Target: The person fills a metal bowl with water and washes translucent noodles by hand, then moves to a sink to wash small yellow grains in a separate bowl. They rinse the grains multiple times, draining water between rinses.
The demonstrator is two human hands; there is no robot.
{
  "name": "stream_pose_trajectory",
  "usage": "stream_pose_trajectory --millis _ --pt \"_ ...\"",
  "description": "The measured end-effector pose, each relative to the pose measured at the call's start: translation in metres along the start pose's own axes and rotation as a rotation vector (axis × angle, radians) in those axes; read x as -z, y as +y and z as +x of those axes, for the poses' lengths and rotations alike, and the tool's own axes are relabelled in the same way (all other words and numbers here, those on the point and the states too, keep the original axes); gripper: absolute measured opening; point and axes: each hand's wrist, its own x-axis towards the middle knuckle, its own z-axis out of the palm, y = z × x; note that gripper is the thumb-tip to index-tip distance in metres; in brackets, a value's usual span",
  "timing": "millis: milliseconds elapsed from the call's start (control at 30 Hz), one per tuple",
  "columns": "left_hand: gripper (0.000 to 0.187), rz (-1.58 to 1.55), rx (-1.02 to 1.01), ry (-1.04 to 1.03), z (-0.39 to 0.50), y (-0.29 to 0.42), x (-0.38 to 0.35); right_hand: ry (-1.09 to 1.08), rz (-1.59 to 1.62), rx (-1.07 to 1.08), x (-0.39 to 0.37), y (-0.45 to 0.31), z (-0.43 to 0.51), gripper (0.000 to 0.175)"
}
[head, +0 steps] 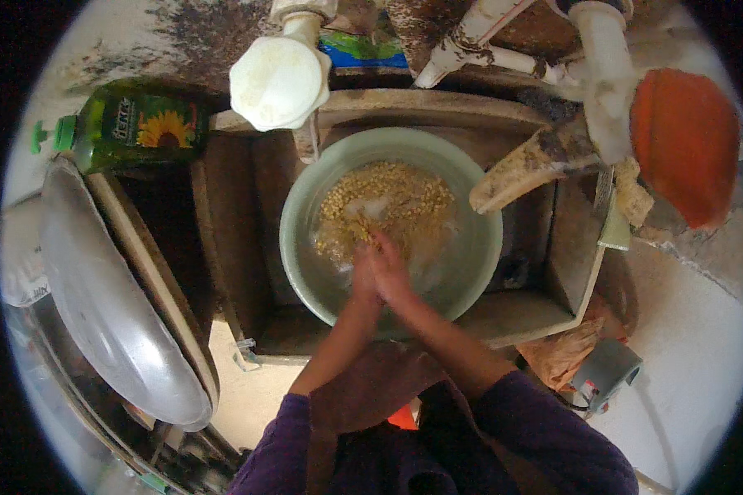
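A round pale green basin (291,247) stands in a rectangular sink (232,247). Water and many small yellowish grains or pulses (421,195) fill its lower part. My left hand (365,266) and my right hand (391,266) are side by side in the basin, touching each other, with the fingertips in the wet grains at its middle. Some grains lie at the fingertips. Whether grains are held between the palms is hidden.
A white tap knob (278,83) hangs over the sink's back edge. A green pump bottle (142,127) and a large metal bowl (117,297) are at the left. White pipes (607,80) and an orange-red object (684,145) stand at the right.
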Motion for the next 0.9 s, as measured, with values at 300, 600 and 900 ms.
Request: stream_pose_trajectory --millis 300,600,900 --pt "0.057 -0.986 0.294 0.154 0.041 0.060 0.032 -0.173 0.038 -0.112 0.016 -0.027 0.010 0.054" --pt "0.050 0.743 -0.213 0.223 0.056 0.028 0.065 -0.080 -0.709 0.396 0.050 0.005 0.119 0.057" --pt "0.083 0.072 0.411 0.077 0.022 -0.036 0.007 0.050 -0.902 -0.074 0.052 0.039 0.039 0.057"
